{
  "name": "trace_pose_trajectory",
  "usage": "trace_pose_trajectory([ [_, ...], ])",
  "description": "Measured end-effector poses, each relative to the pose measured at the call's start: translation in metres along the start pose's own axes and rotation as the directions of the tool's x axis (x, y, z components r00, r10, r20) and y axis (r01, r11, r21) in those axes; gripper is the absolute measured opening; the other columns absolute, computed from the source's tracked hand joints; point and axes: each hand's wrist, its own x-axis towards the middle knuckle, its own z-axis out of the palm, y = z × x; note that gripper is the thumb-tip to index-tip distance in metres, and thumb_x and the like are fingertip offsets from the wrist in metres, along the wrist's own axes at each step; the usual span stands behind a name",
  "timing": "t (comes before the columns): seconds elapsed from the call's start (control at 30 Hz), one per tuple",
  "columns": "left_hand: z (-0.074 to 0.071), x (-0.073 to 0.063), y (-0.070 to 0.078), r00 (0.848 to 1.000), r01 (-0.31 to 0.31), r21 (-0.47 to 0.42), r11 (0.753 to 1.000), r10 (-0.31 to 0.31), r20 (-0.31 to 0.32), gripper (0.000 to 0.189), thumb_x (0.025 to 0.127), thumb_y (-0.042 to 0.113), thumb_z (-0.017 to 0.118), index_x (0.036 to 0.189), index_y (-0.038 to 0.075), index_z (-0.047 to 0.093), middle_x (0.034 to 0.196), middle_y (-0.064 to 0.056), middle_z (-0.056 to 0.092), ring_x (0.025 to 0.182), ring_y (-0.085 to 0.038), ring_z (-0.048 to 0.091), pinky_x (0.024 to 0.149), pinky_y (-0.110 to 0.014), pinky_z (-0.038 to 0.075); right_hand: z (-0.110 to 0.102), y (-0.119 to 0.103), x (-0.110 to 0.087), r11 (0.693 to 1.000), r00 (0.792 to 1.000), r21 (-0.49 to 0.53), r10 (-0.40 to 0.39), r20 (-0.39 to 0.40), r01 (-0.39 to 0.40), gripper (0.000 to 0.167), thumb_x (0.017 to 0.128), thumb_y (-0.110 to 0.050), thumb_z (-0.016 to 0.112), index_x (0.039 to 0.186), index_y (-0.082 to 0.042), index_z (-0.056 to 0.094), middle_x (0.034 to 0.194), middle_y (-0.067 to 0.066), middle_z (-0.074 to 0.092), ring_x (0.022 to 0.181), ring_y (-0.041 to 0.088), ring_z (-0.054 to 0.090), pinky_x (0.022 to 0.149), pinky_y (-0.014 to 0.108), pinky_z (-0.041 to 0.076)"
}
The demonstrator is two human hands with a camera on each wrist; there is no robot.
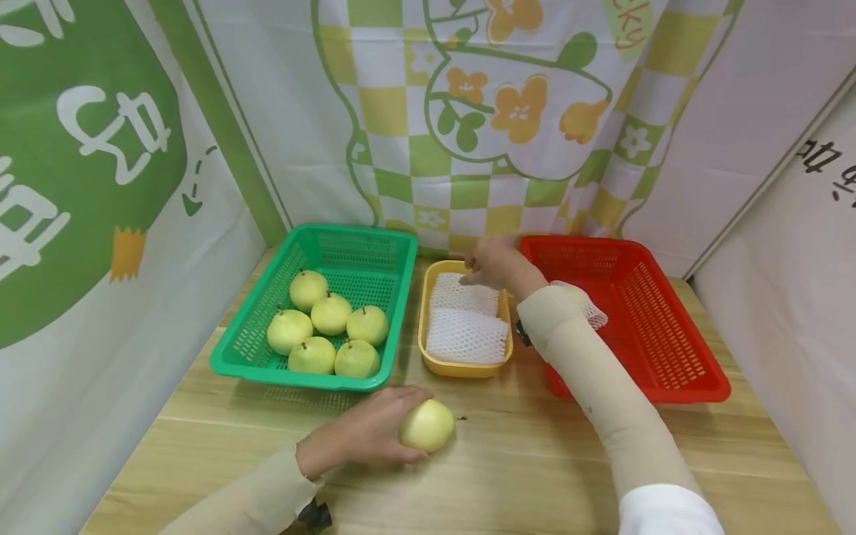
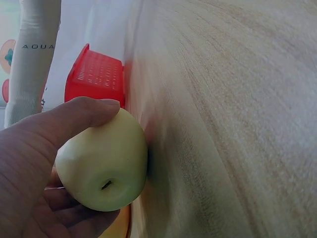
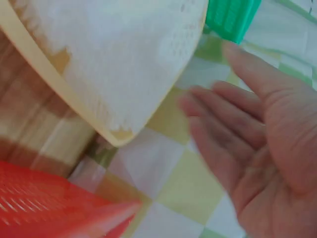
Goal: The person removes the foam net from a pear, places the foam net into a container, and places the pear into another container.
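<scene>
My left hand grips a pale yellow-green pear low over the table, in front of the green basket. In the left wrist view the thumb lies over one side of the pear and the fingers curl under the other. Over the far right part of a yellow tray hovers my right hand. White foam net sleeves lie in that tray in two stacks. The right wrist view shows the right hand with loosely bent fingers, holding nothing, beside the tray.
At the left stands a green basket with several pears. A red basket at the right contains a pear in a foam net, partly hidden by the right forearm. A checked curtain hangs behind the wooden table.
</scene>
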Motion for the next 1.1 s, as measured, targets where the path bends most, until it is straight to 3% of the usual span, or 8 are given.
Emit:
trace_pose_trajectory([
  [0.1, 0.000, 0.000, 0.000, 1.000, -0.005, 0.001, 1.000, 0.005, -0.001, 0.082, 0.078, 0.038, 0.092, 0.143, -0.002, 0.059, 0.138, -0.016, 0.069, 0.122, -0.033, 0.069, 0.100, -0.044, 0.062, 0.009, -0.004, -0.003, 1.000, 0.991, -0.019, 0.028, 0.128, -0.025, 0.040, 0.094, -0.035, 0.081, 0.117, -0.003, 0.076, 0.122, 0.013, 0.075, 0.110, 0.030, 0.070, 0.096, 0.042, 0.060],
  [0.2, 0.002, 0.002, 0.000, 1.000, -0.009, 0.005, 1.000, 0.009, 0.004, 0.083, 0.078, 0.038, 0.092, 0.143, -0.001, 0.059, 0.138, -0.016, 0.069, 0.124, -0.033, 0.068, 0.102, -0.045, 0.061, 0.024, -0.004, -0.004, 0.995, 0.979, -0.063, 0.084, 0.184, -0.074, 0.035, 0.094, -0.036, 0.080, 0.109, -0.006, 0.073, 0.114, 0.011, 0.073, 0.103, 0.029, 0.066, 0.088, 0.040, 0.059],
  [0.3, 0.005, 0.004, 0.001, 1.000, -0.014, 0.006, 1.000, 0.014, 0.011, 0.083, 0.079, 0.038, 0.092, 0.143, -0.001, 0.058, 0.139, -0.016, 0.069, 0.126, -0.034, 0.068, 0.104, -0.046, 0.060, 0.037, -0.002, -0.003, 0.986, 0.981, -0.159, 0.074, 0.182, -0.045, 0.023, 0.095, -0.027, 0.076, 0.092, -0.006, 0.069, 0.097, 0.009, 0.071, 0.089, 0.026, 0.064, 0.081, 0.040, 0.058],
  [0.4, 0.006, 0.005, 0.002, 1.000, -0.011, 0.006, 1.000, 0.011, 0.018, 0.083, 0.078, 0.038, 0.092, 0.144, -0.001, 0.058, 0.140, -0.016, 0.068, 0.127, -0.034, 0.067, 0.104, -0.046, 0.060, 0.046, -0.002, -0.002, 0.973, 0.982, -0.232, 0.056, 0.178, -0.013, 0.019, 0.096, -0.018, 0.071, 0.082, -0.007, 0.064, 0.087, 0.009, 0.069, 0.084, 0.026, 0.062, 0.084, 0.042, 0.059],
  [0.53, 0.006, 0.006, 0.004, 1.000, 0.002, 0.006, 1.000, -0.002, 0.024, 0.084, 0.078, 0.038, 0.092, 0.144, -0.001, 0.058, 0.141, -0.017, 0.068, 0.128, -0.034, 0.067, 0.105, -0.047, 0.059, 0.048, -0.001, -0.003, 0.975, 0.980, -0.223, 0.053, 0.190, -0.010, 0.014, 0.098, -0.018, 0.068, 0.093, -0.005, 0.070, 0.099, 0.012, 0.074, 0.095, 0.029, 0.067, 0.095, 0.043, 0.059],
  [0.7, 0.004, 0.006, 0.005, 1.000, 0.008, 0.021, 1.000, -0.008, 0.028, 0.084, 0.079, 0.039, 0.092, 0.145, 0.000, 0.057, 0.141, -0.017, 0.067, 0.129, -0.034, 0.066, 0.106, -0.048, 0.059, 0.029, 0.002, -0.008, 0.995, 0.980, -0.088, 0.062, 0.188, -0.046, 0.042, 0.098, -0.036, 0.076, 0.126, -0.005, 0.072, 0.128, 0.012, 0.073, 0.120, 0.033, 0.065, 0.102, 0.045, 0.058],
  [0.9, -0.002, 0.006, 0.006, 1.000, -0.010, 0.062, 0.998, 0.009, 0.019, 0.083, 0.078, 0.038, 0.092, 0.144, 0.000, 0.058, 0.140, -0.016, 0.067, 0.125, -0.033, 0.068, 0.102, -0.045, 0.061, -0.011, -0.002, -0.027, 1.000, 0.991, -0.022, 0.001, 0.131, 0.002, 0.048, 0.095, -0.037, 0.079, 0.125, 0.000, 0.073, 0.118, 0.016, 0.074, 0.108, 0.031, 0.067, 0.098, 0.045, 0.058],
  [1.1, -0.003, 0.005, 0.013, 0.999, 0.013, 0.121, 0.993, -0.018, 0.043, 0.087, 0.077, 0.035, 0.092, 0.148, 0.000, 0.054, 0.143, -0.016, 0.064, 0.126, -0.032, 0.066, 0.103, -0.047, 0.060, -0.041, -0.016, -0.068, 0.999, 0.993, -0.023, -0.023, 0.116, 0.026, 0.049, 0.095, -0.037, 0.079, 0.127, -0.001, 0.071, 0.120, 0.015, 0.073, 0.106, 0.031, 0.068, 0.098, 0.046, 0.059],
])
